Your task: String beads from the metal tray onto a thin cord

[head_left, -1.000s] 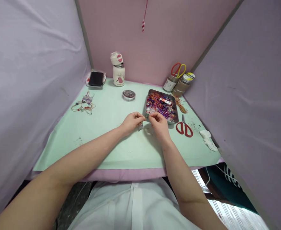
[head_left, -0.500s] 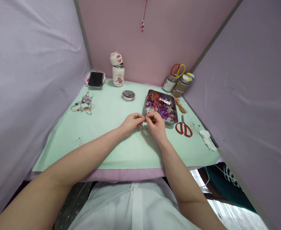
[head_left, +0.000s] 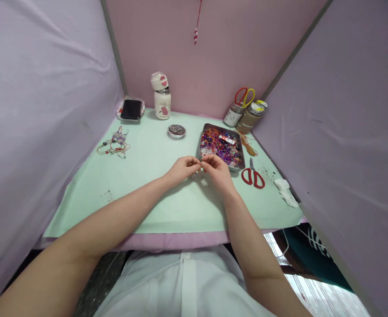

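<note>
In the head view, my left hand (head_left: 183,168) and my right hand (head_left: 216,169) meet fingertip to fingertip over the pale green table. Both are closed in a pinch. A few small beads (head_left: 194,175) show just under the left fingers, and whatever thread joins them is too fine to see. Right behind my right hand lies a metal tray (head_left: 241,168) filled with purple, red and clear beads and orange cord. Red-handled scissors (head_left: 253,174) rest to the right of that hand, blades pointing away.
Finished-looking beaded strings (head_left: 116,143) lie at the left, below a phone (head_left: 131,109). A white bottle (head_left: 162,101), a round tin (head_left: 176,131), a can with scissors (head_left: 234,114) and a jar (head_left: 250,118) stand farther back. A crumpled white cloth (head_left: 285,192) sits at the right edge.
My right hand has drawn in against the left fingertips, its wrist shifting slightly right. The left hand has hardly moved, and the view has shifted a touch.
</note>
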A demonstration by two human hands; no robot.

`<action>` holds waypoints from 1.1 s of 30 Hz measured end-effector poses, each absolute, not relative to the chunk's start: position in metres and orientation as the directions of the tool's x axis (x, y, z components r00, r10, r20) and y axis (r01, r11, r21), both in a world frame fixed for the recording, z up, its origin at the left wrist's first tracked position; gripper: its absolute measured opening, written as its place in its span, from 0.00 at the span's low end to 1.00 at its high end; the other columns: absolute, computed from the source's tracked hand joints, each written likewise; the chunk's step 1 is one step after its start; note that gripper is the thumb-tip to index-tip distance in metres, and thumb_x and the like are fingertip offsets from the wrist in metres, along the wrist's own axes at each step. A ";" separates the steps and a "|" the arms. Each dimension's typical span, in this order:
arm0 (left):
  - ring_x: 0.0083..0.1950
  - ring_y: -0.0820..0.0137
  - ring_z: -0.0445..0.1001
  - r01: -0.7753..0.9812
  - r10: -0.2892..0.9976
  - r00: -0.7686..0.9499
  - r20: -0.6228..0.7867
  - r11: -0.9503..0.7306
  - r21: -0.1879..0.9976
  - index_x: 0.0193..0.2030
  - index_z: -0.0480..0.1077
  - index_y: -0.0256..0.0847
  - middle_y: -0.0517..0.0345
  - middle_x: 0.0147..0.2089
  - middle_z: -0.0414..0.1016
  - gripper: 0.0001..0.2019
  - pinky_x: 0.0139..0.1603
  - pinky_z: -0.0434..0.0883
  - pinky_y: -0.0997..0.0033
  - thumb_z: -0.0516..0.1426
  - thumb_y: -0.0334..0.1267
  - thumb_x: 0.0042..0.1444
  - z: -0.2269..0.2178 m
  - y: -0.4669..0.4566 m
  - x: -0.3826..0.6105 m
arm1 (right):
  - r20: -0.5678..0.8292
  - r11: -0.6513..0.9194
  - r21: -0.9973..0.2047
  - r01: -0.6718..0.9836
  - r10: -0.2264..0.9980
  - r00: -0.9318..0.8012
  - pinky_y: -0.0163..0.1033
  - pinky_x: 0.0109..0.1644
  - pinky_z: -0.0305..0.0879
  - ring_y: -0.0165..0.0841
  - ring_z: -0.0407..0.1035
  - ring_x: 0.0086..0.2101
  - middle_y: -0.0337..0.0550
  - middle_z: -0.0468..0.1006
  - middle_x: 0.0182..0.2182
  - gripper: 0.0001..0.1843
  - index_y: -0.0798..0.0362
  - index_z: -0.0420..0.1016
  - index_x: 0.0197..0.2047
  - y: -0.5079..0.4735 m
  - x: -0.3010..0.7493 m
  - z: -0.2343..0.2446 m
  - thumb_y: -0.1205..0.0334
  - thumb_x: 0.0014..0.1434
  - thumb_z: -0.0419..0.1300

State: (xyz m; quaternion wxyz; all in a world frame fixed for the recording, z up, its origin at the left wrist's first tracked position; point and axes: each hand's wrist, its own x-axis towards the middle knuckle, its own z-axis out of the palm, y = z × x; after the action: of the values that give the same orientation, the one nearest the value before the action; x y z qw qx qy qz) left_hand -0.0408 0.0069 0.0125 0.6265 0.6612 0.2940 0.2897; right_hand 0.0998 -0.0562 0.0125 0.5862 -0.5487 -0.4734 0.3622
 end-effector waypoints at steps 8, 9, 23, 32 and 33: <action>0.25 0.77 0.61 -0.025 0.735 0.677 0.045 -0.039 0.999 0.33 0.69 0.37 0.62 0.25 0.66 0.10 0.27 0.57 0.74 0.59 0.42 0.50 0.011 0.008 -0.041 | -0.070 -0.007 -0.975 -0.221 0.958 0.277 0.36 0.32 0.65 0.29 0.65 0.27 0.36 0.71 0.27 0.19 0.49 0.70 0.36 -0.059 0.102 0.017 0.54 0.41 0.70; 0.25 0.77 0.61 -0.029 0.732 0.680 0.046 -0.037 0.999 0.33 0.69 0.37 0.62 0.25 0.66 0.10 0.28 0.58 0.74 0.59 0.42 0.50 0.011 0.008 -0.041 | -0.081 -0.013 -0.969 -0.246 0.960 0.268 0.36 0.31 0.65 0.28 0.65 0.27 0.35 0.71 0.26 0.20 0.49 0.71 0.36 -0.059 0.102 0.017 0.55 0.41 0.70; 0.25 0.78 0.60 -0.047 0.757 0.651 0.058 -0.036 0.998 0.33 0.66 0.38 0.63 0.27 0.65 0.11 0.27 0.57 0.75 0.59 0.44 0.51 0.012 0.005 -0.040 | -0.038 0.072 -0.955 -0.286 0.931 0.364 0.31 0.27 0.60 0.25 0.62 0.25 0.31 0.68 0.24 0.17 0.48 0.69 0.33 -0.055 0.092 0.010 0.58 0.42 0.71; 0.23 0.79 0.57 -0.169 0.778 0.621 0.095 0.014 0.985 0.32 0.62 0.40 0.66 0.23 0.62 0.07 0.26 0.56 0.76 0.56 0.39 0.56 0.011 0.001 -0.036 | -0.082 0.053 -0.920 -0.389 0.943 0.322 0.32 0.27 0.59 0.26 0.62 0.25 0.31 0.66 0.23 0.17 0.49 0.68 0.32 -0.056 0.091 0.011 0.60 0.41 0.71; 0.23 0.79 0.57 -0.168 0.784 0.615 0.087 0.022 0.986 0.32 0.62 0.40 0.66 0.23 0.62 0.06 0.27 0.56 0.76 0.55 0.38 0.56 0.011 0.001 -0.035 | -0.087 0.050 -0.917 -0.396 0.944 0.319 0.32 0.27 0.58 0.25 0.62 0.25 0.31 0.66 0.23 0.17 0.50 0.69 0.32 -0.055 0.091 0.011 0.60 0.41 0.71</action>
State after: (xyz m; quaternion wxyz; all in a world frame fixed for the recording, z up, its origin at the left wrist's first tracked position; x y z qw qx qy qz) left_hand -0.0353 0.0014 0.0110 0.6675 0.6017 0.2559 0.3563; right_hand 0.0913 -0.0554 0.0109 0.6630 -0.4689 -0.2919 0.5053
